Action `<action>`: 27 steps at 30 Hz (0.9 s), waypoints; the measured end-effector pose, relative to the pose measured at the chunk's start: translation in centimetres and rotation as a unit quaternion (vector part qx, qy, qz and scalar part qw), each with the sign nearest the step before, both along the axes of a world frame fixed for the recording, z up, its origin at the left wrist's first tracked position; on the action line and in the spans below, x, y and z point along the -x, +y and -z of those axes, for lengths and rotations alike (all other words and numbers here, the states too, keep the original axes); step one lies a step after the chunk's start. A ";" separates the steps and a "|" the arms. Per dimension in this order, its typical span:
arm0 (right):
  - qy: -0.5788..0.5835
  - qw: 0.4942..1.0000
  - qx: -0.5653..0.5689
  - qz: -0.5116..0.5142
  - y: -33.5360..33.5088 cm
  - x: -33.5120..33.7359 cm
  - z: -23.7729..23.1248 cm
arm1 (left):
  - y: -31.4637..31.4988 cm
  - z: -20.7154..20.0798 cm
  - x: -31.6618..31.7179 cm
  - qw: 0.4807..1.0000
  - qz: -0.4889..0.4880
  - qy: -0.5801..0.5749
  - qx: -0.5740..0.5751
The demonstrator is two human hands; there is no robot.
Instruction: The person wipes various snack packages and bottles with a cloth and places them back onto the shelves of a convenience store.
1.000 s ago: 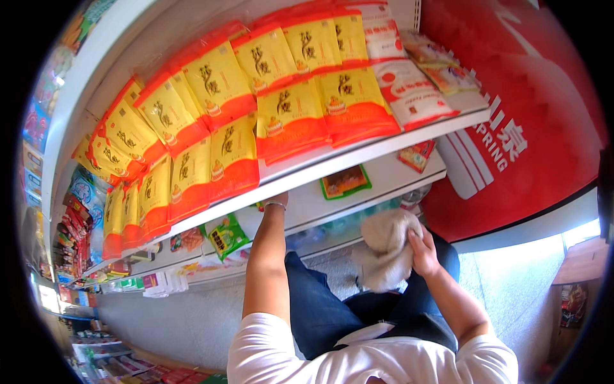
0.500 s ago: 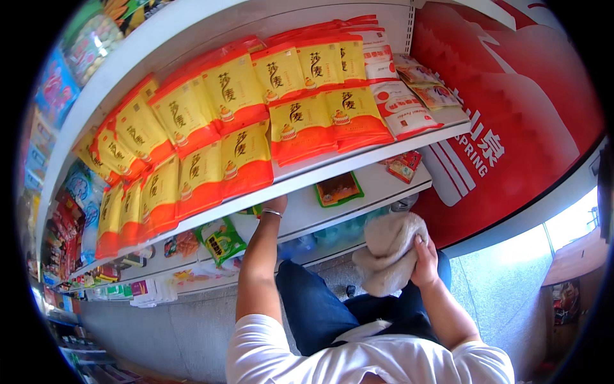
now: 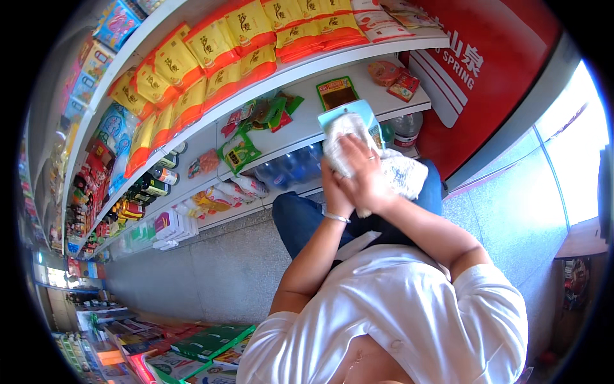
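Above my lap, my left hand (image 3: 336,194), with a silver bracelet at its wrist, grips a flat pale-blue packet (image 3: 362,110) from below. Most of its fingers are hidden behind the cloth and the other hand. My right hand (image 3: 366,171) lies over a whitish cloth (image 3: 403,176) and presses it against the packet's face, its fingers stretched along the fabric. Part of the cloth hangs to the right of that hand. Only the packet's upper end and right edge show past the cloth.
Yellow-and-orange bags (image 3: 211,51) fill the upper shelf. Below, the middle shelf (image 3: 307,125) bears a green-edged packet (image 3: 337,93), a green packet (image 3: 239,152) and small red packs (image 3: 403,85). Large bottles (image 3: 291,165) stand lower down. A red panel (image 3: 473,70) rises at the right.
My left hand has come out from the middle shelf, now with the pale-blue packet. My right hand has moved left and brought the cloth onto it. The view has shifted, showing more lower shelving.
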State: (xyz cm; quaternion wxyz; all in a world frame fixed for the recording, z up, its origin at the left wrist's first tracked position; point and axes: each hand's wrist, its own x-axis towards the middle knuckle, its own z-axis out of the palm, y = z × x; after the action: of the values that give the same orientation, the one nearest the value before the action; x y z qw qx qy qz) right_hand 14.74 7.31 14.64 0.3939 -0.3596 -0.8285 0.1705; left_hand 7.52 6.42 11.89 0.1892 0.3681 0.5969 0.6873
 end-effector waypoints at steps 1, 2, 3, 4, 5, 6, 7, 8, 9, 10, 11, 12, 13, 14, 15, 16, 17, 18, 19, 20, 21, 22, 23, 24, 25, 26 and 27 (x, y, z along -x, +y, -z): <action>-0.053 0.995 -0.079 -0.019 -0.6 -0.4 -0.6 | -1.0 1.0 0.7 0.997 0.045 0.012 -0.065; -0.042 0.996 -0.078 -0.007 -0.9 -0.3 -1.1 | -2.2 2.2 1.6 0.987 0.093 0.021 -0.126; -0.035 0.996 -0.079 0.015 -0.3 -0.6 -1.5 | -3.4 1.7 2.1 0.989 0.087 0.104 -0.060; 0.013 0.998 -0.048 0.048 0.7 -0.5 -1.0 | -4.3 1.1 2.2 0.990 0.060 0.097 -0.086; 0.059 0.995 -0.013 0.086 2.1 -0.8 0.1 | -4.8 0.9 2.1 0.989 0.040 0.086 -0.110; 0.129 0.983 0.076 0.110 3.5 -1.0 0.8 | -5.3 0.7 2.7 0.989 0.016 0.067 -0.134; 0.126 0.967 0.168 0.141 5.9 -2.2 2.6 | -5.6 0.1 2.8 0.990 0.034 0.013 -0.139; 0.257 0.905 0.337 0.039 7.9 -3.7 4.8 | -5.7 -0.7 3.1 0.989 0.023 -0.002 -0.143; 0.371 0.790 0.484 -0.067 9.2 -4.5 6.3 | -5.4 -1.4 3.3 0.989 0.011 -0.017 -0.149; 0.458 0.695 0.540 -0.128 8.4 -3.9 7.0 | -5.0 -0.7 4.2 0.990 -0.003 -0.054 -0.128; 0.437 0.690 0.564 -0.124 6.8 -3.4 6.0 | -4.9 0.4 5.4 0.991 -0.002 -0.105 -0.086; 0.469 0.660 0.568 -0.146 4.3 -2.2 3.9 | -4.6 2.5 6.5 0.989 -0.007 -0.121 -0.081; 0.505 0.629 0.569 -0.162 2.2 -1.1 2.6 | -4.2 3.9 6.7 0.988 -0.003 -0.137 -0.073; 0.438 0.735 0.483 -0.187 1.7 -1.1 3.2 | -3.8 3.4 4.7 0.996 -0.055 -0.067 0.014; 0.361 0.821 0.389 -0.209 1.4 -0.8 4.1 | -3.9 2.2 2.5 0.997 -0.013 -0.071 -0.008; 0.317 0.885 0.268 -0.210 -0.8 1.0 4.6 | -3.8 4.3 2.8 0.982 0.084 -0.143 -0.089; 0.264 0.934 0.142 -0.193 -2.2 1.6 4.7 | -3.5 4.2 2.1 0.943 0.188 -0.221 -0.163; 0.204 0.957 0.098 -0.183 -2.1 1.2 4.4 | -3.7 4.1 1.7 0.954 0.195 -0.182 -0.139; 0.144 0.971 0.055 -0.184 -2.7 1.0 3.3 | -3.9 5.5 3.8 0.865 0.308 -0.358 -0.172; 0.109 0.983 0.000 -0.150 -2.1 0.5 3.1 | -4.2 3.2 3.0 0.821 0.365 -0.403 -0.176; 0.067 0.989 -0.051 -0.120 -1.1 -0.4 2.7 | -4.6 0.8 2.1 0.771 0.418 -0.446 -0.177; 0.034 0.990 -0.083 -0.112 -0.5 -0.7 2.3 | -4.9 -0.2 1.8 0.827 0.354 -0.422 -0.111; 0.001 0.988 -0.115 -0.107 0.3 -0.8 1.9 | -5.1 0.4 2.8 0.787 0.390 -0.468 -0.101; -0.003 0.987 -0.122 -0.101 1.0 -0.8 1.5 | -5.3 0.9 3.4 0.793 0.397 -0.454 -0.084; 0.002 0.988 -0.137 -0.072 1.9 -0.9 0.8 | -5.3 1.5 4.1 0.798 0.406 -0.440 -0.067; 0.047 0.995 -0.034 -0.080 3.0 -0.8 0.9 | -5.3 1.9 5.0 0.756 0.478 -0.445 -0.039; 0.092 0.990 0.070 -0.086 4.4 -0.8 1.2 | -5.2 2.1 5.7 0.730 0.519 -0.444 -0.020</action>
State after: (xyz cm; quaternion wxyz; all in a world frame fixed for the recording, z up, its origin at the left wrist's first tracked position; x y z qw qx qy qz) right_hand 15.50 11.67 13.42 0.4258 -0.2966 -0.8027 0.2940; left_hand 1.87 1.26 9.82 0.7526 0.2773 0.1470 0.5789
